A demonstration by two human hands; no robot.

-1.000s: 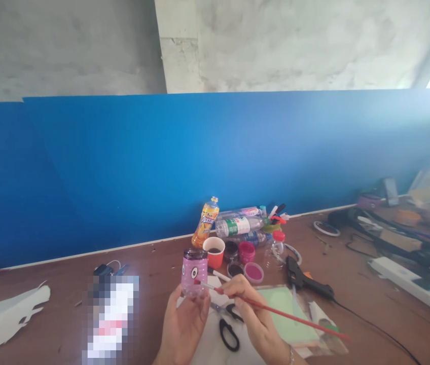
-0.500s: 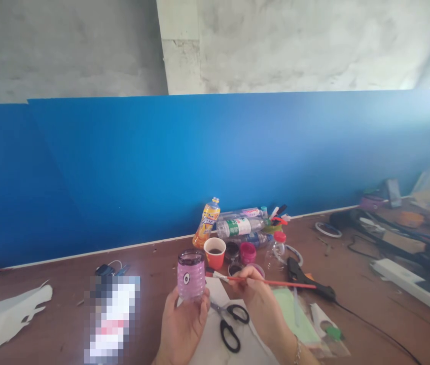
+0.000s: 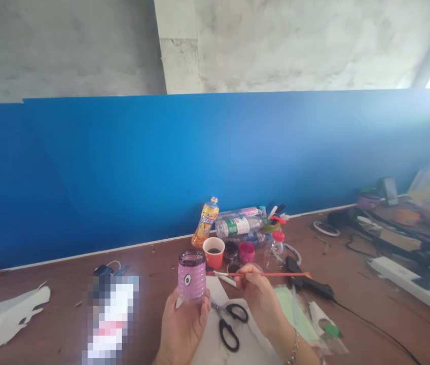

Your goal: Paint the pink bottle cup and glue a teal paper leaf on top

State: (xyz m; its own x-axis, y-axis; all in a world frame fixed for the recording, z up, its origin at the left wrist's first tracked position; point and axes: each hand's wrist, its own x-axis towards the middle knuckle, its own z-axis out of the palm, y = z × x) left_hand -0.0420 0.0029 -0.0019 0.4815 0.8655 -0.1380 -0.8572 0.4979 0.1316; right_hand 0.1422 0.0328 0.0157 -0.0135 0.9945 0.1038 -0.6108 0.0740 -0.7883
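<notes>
My left hand [image 3: 184, 322] is closed around the base of a cut plastic bottle [image 3: 192, 286], held upright. The bottle is painted pink-purple, with a dark band at its rim and an oval eye shape on its side. Between the fingertips of my right hand [image 3: 258, 294] is a red-handled paintbrush [image 3: 276, 274], held nearly level. Its bristle end points left, close to the bottle's right side; whether it touches I cannot tell. Black-handled scissors [image 3: 230, 329] lie on white paper [image 3: 209, 350] below, their blades partly behind my left fingers.
Behind the hands stand a red paper cup [image 3: 214, 253], paint jars [image 3: 246, 252], an orange drink bottle [image 3: 205, 223] and several clear bottles [image 3: 238, 227]. A glue gun [image 3: 310, 284] with its cord lies right, near a power strip [image 3: 413, 286]. Cut white sheet [image 3: 9, 322] lies left.
The paintbrush has tilted from sloping down to the right to nearly level, its handle end rising. My right hand has shifted slightly. The bottle stays almost in place.
</notes>
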